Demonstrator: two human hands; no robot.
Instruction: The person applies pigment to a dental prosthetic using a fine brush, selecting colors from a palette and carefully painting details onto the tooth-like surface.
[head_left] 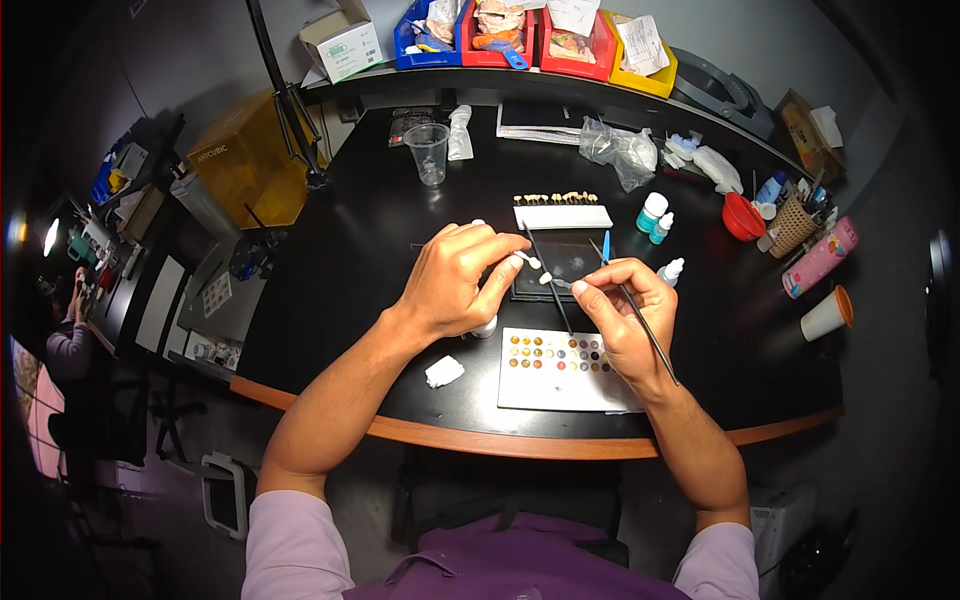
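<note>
My left hand (455,275) is closed, thumb and index finger pinching a small white tooth-shaped piece (532,262). Facing it, my right hand (625,305) pinches the thin stem of a tooth shade tab (546,278), its pale tip close to the white piece. A slim dark brush (648,335) also lies across the right hand's fingers, pointing up and left. Another dark brush (560,305) runs past my left fingertips; whether the hand touches it, I cannot tell. Below the hands is a white palette (540,393) with rows of coloured stain spots.
Behind the hands stand a shade guide (562,215) and a black slab (575,262). Small bottles (652,212), a red bowl (742,217), a brush basket (792,228) and a paper cup (826,315) are rightward. A crumpled tissue (445,371) and clear plastic cup (429,155) sit left.
</note>
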